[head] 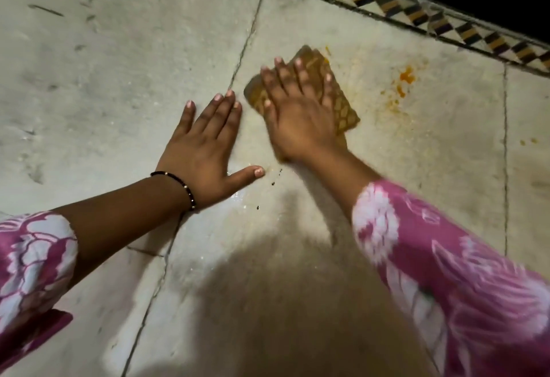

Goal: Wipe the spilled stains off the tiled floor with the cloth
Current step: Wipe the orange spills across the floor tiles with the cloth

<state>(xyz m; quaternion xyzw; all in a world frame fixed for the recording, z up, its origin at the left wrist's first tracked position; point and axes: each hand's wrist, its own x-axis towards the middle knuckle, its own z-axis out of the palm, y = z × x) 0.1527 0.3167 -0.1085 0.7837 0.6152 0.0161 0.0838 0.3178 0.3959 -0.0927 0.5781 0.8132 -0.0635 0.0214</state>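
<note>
Head view, looking down on a pale tiled floor (119, 49). We see the right hand (300, 121) spread flat, palm down, fingers splayed, pressing a brownish patterned cloth (342, 109) onto the tile; it pins the cloth rather than grips it. The cloth lies near the middle of the view, just right of a dark grout line (247, 40) that runs diagonally down the floor. The hand covers most of the cloth, so we make out only its far corner, its left edge and a strip at its right side; its full outline is hidden.

The left hand (208, 150) rests open and empty on the tile just left of the cloth, fingers extended, thumb pointing toward the right wrist. A dark beaded bracelet (178, 183) circles the left wrist.

Orange stains (406, 77) lie to the right of the cloth, apart from it, with fainter specks (528, 141) farther right. A few dark crumbs (278, 173) sit beside the left thumb tip. A patterned border strip (416, 10) of dark and ochre diamonds crosses the upper right; beyond it the view is black and unreadable.

Both forearms wear pink sleeves (446, 257) with white floral print, cut off by the frame edges. The right arm and sleeve are motion-blurred. A broad shadow (282, 302) darkens the lower floor, obscuring the surface there.
</note>
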